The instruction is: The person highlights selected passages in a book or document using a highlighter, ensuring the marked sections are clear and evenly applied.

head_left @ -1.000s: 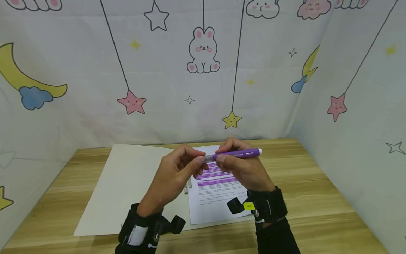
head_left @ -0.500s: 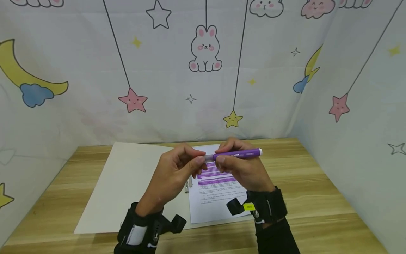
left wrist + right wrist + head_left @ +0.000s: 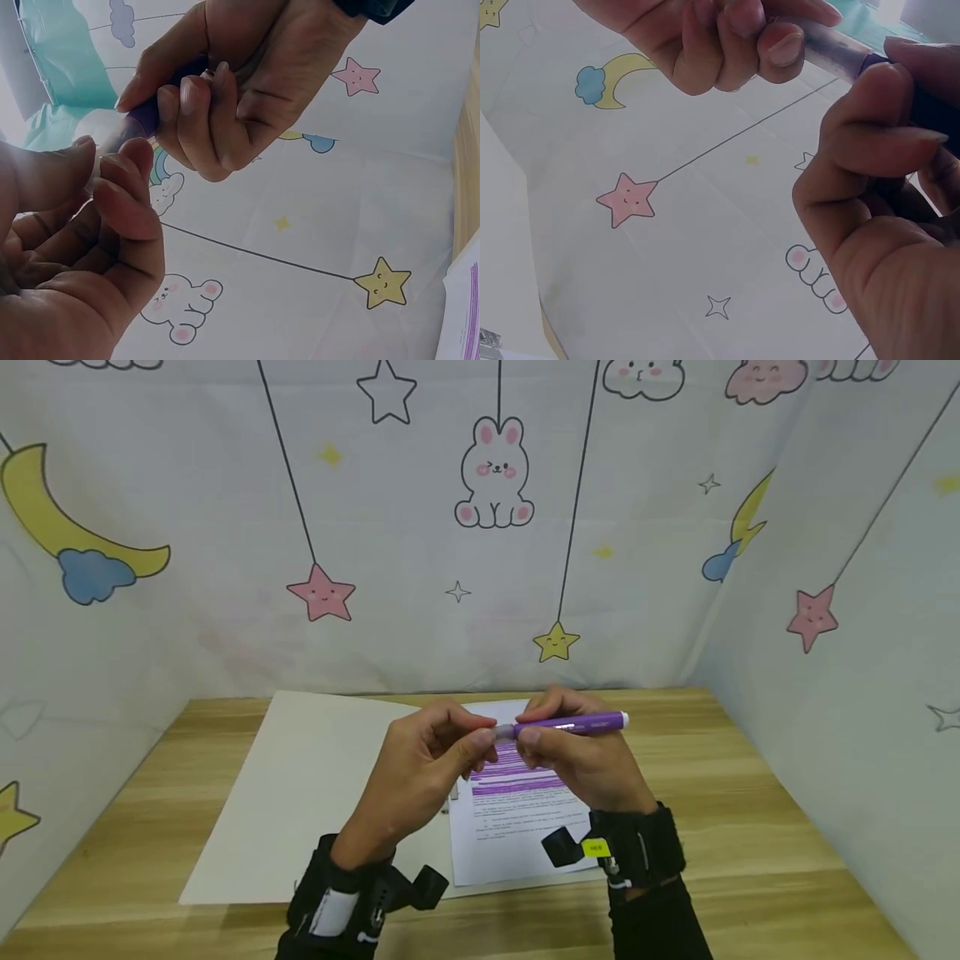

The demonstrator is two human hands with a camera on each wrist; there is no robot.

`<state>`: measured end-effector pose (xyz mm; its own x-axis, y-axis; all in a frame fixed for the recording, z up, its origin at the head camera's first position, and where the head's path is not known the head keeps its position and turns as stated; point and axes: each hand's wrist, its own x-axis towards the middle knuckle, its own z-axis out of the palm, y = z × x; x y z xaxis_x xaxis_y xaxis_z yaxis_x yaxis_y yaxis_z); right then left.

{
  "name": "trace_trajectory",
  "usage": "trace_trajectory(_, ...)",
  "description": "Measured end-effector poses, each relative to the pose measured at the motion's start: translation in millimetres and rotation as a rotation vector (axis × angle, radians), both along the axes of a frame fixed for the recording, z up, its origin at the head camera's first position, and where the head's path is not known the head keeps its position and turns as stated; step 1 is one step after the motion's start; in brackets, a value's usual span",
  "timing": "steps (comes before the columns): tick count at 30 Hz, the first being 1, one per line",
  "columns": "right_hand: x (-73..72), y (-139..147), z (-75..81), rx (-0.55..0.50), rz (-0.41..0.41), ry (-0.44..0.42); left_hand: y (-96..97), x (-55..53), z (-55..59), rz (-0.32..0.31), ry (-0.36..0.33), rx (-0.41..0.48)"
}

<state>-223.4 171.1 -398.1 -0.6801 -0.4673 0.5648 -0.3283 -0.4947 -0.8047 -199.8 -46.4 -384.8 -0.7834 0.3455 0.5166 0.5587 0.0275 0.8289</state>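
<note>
A purple highlighter (image 3: 609, 722) is held level between both hands, above the printed sheet (image 3: 517, 852). My left hand (image 3: 411, 781) pinches its clear, greyish cap end (image 3: 504, 732) between thumb and fingers. Around the purple barrel, the fingers and thumb of my right hand (image 3: 592, 768) keep a grip, and the white rear tip points right. In the right wrist view the clear cap (image 3: 836, 51) meets the dark barrel; I cannot tell whether it is fully seated. Purple strokes (image 3: 517, 785) cover the upper printed lines, partly hidden behind the hands.
An open cream folder (image 3: 300, 802) lies under the sheet on the wooden table (image 3: 757, 860). A metal clip (image 3: 453, 793) shows at the sheet's left edge. Behind and to the sides hangs a white cloth (image 3: 405, 635) printed with stars, moons and rabbits.
The head view has shifted slightly, so the whole scene sits a little to the right. Both hands keep the same hold on the highlighter, with no clear movement between them.
</note>
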Motion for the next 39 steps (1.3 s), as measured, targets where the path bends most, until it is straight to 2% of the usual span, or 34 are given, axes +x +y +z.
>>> trace_trajectory(24, -3.0, -3.0, -6.3, -0.023, -0.003, -0.022, 2.2, -2.9, -4.8, 0.045, 0.062, -0.029)
trace_trajectory(30, 1.2, 4.4, -6.1, 0.077, -0.075, -0.084, 2.4, -5.1, -9.5, 0.046, 0.031, -0.067)
trace_trajectory(36, -1.2, 18.6, -5.7, 0.169, -0.094, -0.065, 3.8, -6.5, -9.8, 0.001, 0.007, -0.112)
trace_trajectory(39, -0.9, 28.1, -4.7, 0.204, -0.125, -0.055, -0.1, -7.8, -8.6, 0.016, 0.018, -0.116)
